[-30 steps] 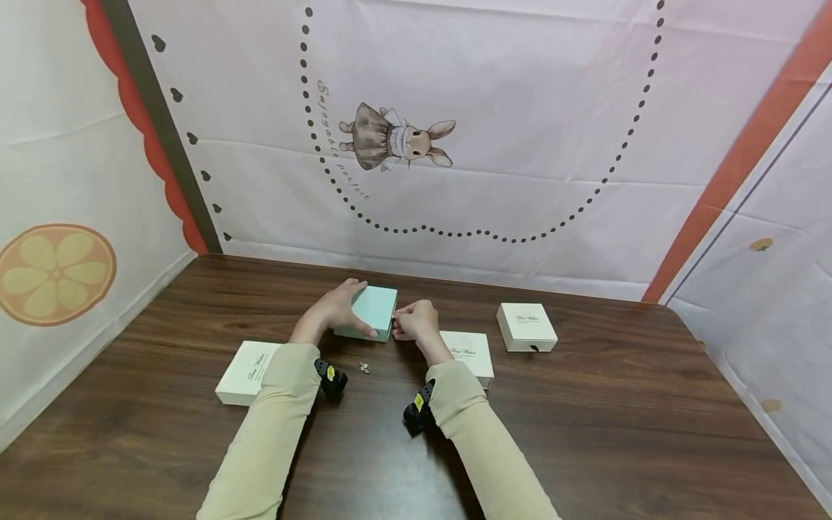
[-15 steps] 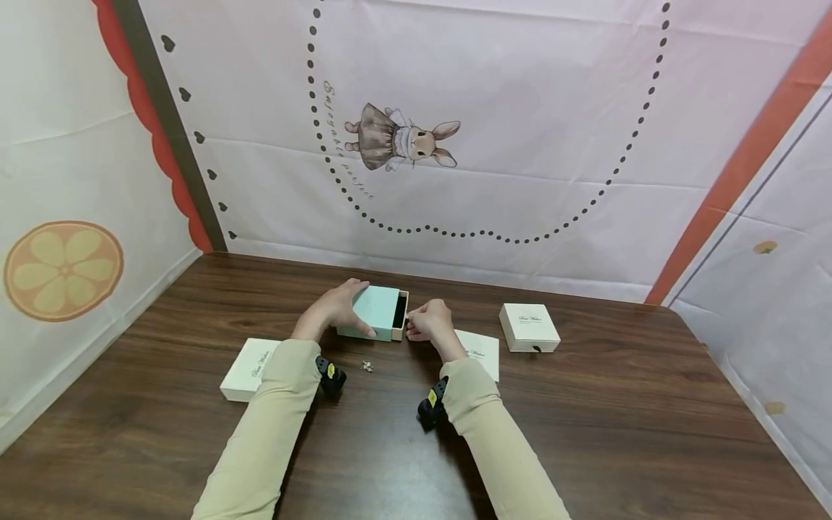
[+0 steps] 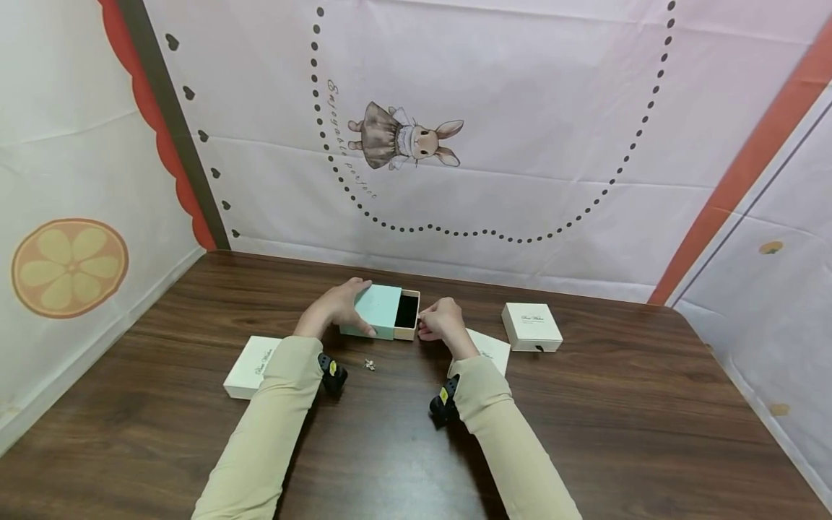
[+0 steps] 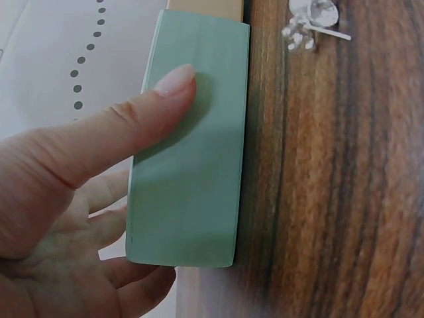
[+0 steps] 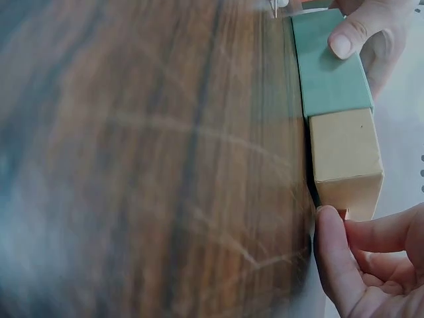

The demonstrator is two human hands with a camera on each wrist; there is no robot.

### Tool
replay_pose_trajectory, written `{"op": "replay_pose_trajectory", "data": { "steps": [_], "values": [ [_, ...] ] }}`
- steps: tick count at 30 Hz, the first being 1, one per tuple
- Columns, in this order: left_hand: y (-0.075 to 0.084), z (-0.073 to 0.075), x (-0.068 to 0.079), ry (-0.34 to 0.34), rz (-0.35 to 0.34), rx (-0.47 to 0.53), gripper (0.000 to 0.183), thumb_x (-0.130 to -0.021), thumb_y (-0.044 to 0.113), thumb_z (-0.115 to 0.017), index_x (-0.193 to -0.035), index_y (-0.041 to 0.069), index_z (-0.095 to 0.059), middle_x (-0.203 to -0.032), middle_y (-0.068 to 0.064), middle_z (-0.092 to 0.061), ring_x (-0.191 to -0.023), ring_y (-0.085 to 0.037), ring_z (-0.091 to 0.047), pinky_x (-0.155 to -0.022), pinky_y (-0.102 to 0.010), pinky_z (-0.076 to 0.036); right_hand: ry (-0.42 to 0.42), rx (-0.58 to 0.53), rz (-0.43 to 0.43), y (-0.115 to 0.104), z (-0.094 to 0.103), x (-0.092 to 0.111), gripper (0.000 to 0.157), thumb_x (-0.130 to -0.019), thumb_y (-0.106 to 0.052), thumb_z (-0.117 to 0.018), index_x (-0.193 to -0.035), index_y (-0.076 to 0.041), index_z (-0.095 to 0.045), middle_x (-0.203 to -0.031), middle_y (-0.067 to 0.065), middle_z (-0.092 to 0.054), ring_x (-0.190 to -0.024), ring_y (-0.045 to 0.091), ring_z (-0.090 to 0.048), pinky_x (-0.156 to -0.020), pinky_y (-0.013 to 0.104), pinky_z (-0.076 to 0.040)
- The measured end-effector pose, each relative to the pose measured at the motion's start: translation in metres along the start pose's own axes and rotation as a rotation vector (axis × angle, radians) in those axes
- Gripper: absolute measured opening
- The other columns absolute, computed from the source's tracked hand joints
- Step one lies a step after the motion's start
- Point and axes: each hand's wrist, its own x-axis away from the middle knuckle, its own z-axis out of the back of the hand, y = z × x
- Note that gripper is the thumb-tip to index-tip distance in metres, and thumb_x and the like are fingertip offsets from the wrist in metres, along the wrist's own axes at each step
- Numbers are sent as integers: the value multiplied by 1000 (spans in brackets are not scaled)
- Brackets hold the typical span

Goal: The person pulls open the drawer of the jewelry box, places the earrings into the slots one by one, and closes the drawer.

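A mint-green drawer box point(image 3: 373, 310) lies at the back middle of the table, its cream inner drawer point(image 3: 408, 314) partly out to the right with a black lining showing. My left hand point(image 3: 338, 306) grips the green sleeve point(image 4: 192, 165), thumb along the near side and fingers round the far side. At the drawer's front end, my right hand point(image 3: 444, 322) pinches the pull tab between thumb and forefinger; the fingertips hide most of the tab. Just in front of the box lies a small silvery jewellery piece point(image 3: 370, 365), with clear stones and a thin pin point(image 4: 331, 32).
White lidded boxes printed with dark script surround the work: one box point(image 3: 250, 368) by the left forearm, another box point(image 3: 489, 352) partly behind the right wrist, a third box point(image 3: 531, 327) at the back right. A printed cloth point(image 3: 520, 144) hangs behind the table's back edge.
The drawer has slid out of the green sleeve to the right, along with my right hand. The white box beside the right wrist has shifted right and turned. My left hand keeps its grip.
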Motion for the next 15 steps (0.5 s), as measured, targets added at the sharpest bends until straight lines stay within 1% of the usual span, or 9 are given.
{"op": "replay_pose_trajectory", "data": {
  "steps": [6,9,12,15],
  "values": [
    [1,1,1,2,-7,-11,102,-66,27,-81,-144,5,-20,-151,-19,-10,-135,-42,-16,-104,-55,-25,2,10,-9,-1,5,2,14,-86,0,-55,-91,9,-65,-63,8,-56,-51,15,-57,-55,28,-54],
    [2,1,1,-3,-7,-17,102,-66,27,-81,-144,5,-20,-151,-19,-9,-135,-42,-16,-103,-55,-26,-4,23,0,-1,7,4,14,-85,0,-56,-91,9,-65,-65,9,-57,-52,15,-58,-55,28,-54],
    [2,1,1,-9,-7,-15,102,-66,28,-81,-144,5,-19,-151,-19,-9,-134,-42,-17,-103,-55,-26,7,37,26,-2,10,9,14,-84,0,-56,-89,9,-66,-67,11,-60,-51,14,-59,-54,27,-54],
    [1,1,1,-13,-2,-12,102,-67,28,-80,-145,6,-19,-151,-19,-8,-135,-43,-15,-103,-56,-26,15,46,73,-3,11,16,15,-82,0,-56,-87,8,-67,-70,13,-63,-50,13,-59,-54,27,-54]
  ]
}}
